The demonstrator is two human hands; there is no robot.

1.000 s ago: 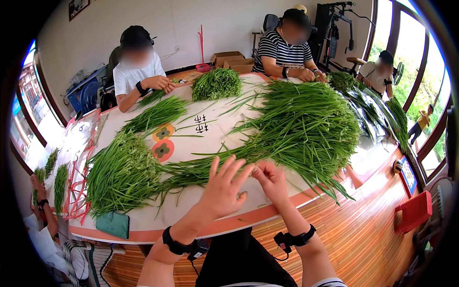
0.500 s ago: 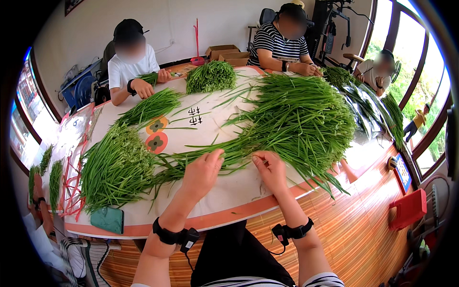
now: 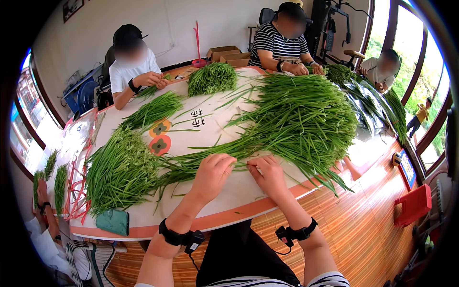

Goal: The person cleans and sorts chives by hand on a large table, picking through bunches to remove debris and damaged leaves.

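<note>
Long, thin green stems are lying in a loose strand (image 3: 179, 173) along the near edge of the table (image 3: 222, 204), bridging the left pile (image 3: 122, 170) and the big heap (image 3: 311, 115), and I am working just above it. My left hand (image 3: 212, 176) is bringing thumb and fingertips together; whether a thin stem is caught there, I cannot tell. My right hand (image 3: 268, 174) is curling its fingers just beside, apart from the left, and I cannot tell whether its thumb and finger are meeting.

By my judgement plenty is remaining: the big heap is sprawling towards the table's right edge, some tips hanging over it. The left pile, near the front left corner, is looking more gathered, its pale buds mostly facing right (a few strays are poking out). The stems are looking fresh, glossy and deep green.

Farther out, a compact bundle (image 3: 213, 80) is sitting by the far edge and a smaller sheaf (image 3: 155, 110) towards the left. A teal case (image 3: 113, 222) is lying at the front left corner, red strips (image 3: 78, 191) beside it. Across the table, a person in white (image 3: 138, 71) and a person in stripes (image 3: 282, 50) are handling greens too.
</note>
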